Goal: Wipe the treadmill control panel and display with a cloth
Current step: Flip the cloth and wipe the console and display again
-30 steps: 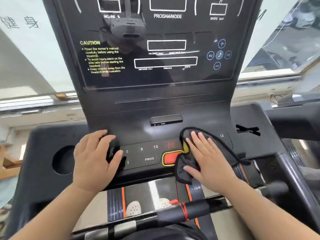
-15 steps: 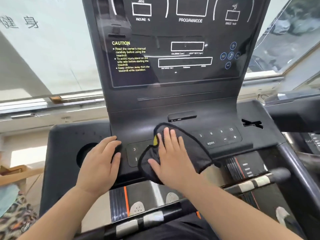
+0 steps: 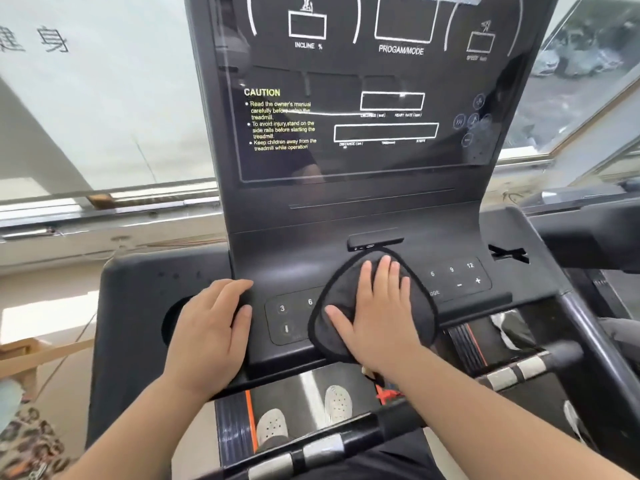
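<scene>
The cloth (image 3: 337, 292) has slid back rightward, uncovering the 6 key (image 3: 310, 302), under the right hand (image 3: 377, 317), whose flat fingers press it onto the control panel (image 3: 287, 344). The left hand (image 3: 211, 327) rests open alongside (likely bracing). The display (image 3: 381, 161) rises straight beyond the cloth, nearer the right hand.

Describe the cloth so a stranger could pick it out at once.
Start at the treadmill's black display; below it lies the sloped control panel. The cloth lies mid-panel under the right hand: soft, dark grey, with a black stitched edge.
</scene>
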Motion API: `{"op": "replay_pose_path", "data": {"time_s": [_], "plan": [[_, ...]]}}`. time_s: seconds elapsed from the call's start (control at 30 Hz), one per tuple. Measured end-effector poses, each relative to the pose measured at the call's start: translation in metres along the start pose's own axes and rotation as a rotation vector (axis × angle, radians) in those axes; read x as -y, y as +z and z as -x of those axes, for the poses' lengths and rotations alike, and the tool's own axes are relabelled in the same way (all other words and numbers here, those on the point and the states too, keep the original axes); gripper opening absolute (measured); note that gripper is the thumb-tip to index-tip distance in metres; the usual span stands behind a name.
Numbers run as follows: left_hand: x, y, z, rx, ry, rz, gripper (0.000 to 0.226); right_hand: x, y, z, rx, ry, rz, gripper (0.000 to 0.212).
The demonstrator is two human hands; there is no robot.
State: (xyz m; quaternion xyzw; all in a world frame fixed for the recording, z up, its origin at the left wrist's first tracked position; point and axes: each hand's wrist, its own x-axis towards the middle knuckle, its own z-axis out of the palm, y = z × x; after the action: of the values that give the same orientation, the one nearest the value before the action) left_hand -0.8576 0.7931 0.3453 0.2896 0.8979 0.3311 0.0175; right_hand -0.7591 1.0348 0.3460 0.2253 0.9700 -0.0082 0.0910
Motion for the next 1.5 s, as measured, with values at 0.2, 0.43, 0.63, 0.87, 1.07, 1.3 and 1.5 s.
{"op": "replay_pose_path", "data": {"time_s": [0.2, 0.43, 0.63, 0.87, 1.07, 1.3, 1.5], "plan": [[0.006, -0.010, -0.005, -0.035, -0.034, 0.039, 0.041, 0.082, 0.002, 0.005, 0.028, -0.548, -0.021, 0.093], [0.009, -0.016, -0.021, -0.101, -0.225, 0.248, 0.022, 0.003, -0.011, -0.038, -0.002, -0.800, 0.128, 0.094], [0.009, -0.019, -0.037, -0.115, -0.305, 0.362, 0.025, 0.042, -0.011, -0.050, -0.136, -0.566, 0.046, 0.105], [0.012, -0.032, -0.053, -0.244, -0.336, 0.476, 0.036, 0.111, -0.008, -0.053, -0.146, -0.790, -0.032, 0.099], [0.003, -0.045, -0.076, -0.321, -0.324, 0.498, 0.036, 0.105, -0.029, -0.085, -0.345, -0.822, 0.137, 0.099], [-0.015, -0.065, -0.105, -0.385, -0.261, 0.518, 0.035, 0.117, -0.087, -0.116, -0.589, -0.393, -0.107, 0.115], [-0.032, -0.079, -0.140, -0.407, -0.146, 0.517, 0.047, 0.089, -0.118, -0.143, -0.676, -0.037, -0.338, 0.121]]}}
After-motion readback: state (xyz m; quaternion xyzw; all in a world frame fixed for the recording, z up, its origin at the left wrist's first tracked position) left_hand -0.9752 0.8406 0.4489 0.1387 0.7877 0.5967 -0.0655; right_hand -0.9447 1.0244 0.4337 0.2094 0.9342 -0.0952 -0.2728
